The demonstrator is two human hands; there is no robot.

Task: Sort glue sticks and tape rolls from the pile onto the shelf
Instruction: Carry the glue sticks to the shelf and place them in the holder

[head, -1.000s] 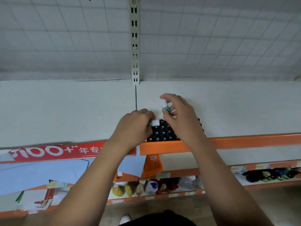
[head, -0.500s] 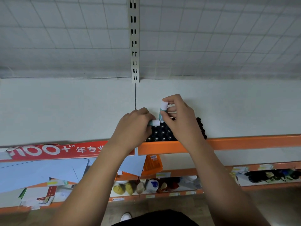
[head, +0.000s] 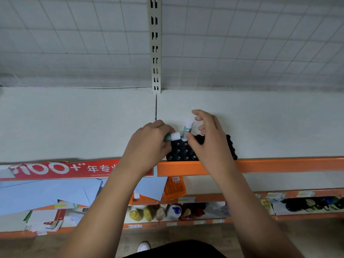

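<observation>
Upright glue stick (head: pixel 188 128): long axis near vertical, white cap up, top leaning slightly right, green body down, foot at the back edge of a black block of round-topped items (head: pixel 183 151). It sits inside the loose arc of the right hand (head: pixel 208 138): forefinger curved above and just right of the cap, apart from it, thumb tip by the foot of the stick, contact there cannot be told. The fingers are spread wide and grip nothing. Half a second ago the same fingers pinched the cap and the stick leaned less; a second ago it was held higher and tilted left. Second glue stick (head: pixel 172 136): long axis horizontal, white cap pointing right toward the upright one, nearly touching its foot, green body hidden in the left hand (head: pixel 149 144), whose fingers are curled tight round it; this grip and heading are unchanged across all three frames. Both hands work over the white shelf board, the black block beneath the right palm, just behind the orange shelf edge (head: pixel 279 164). Below the left wrist, a red banner (head: pixel 55 169) and blue sheets (head: pixel 37 194); bottles (head: pixel 158 213) lie on a lower shelf
</observation>
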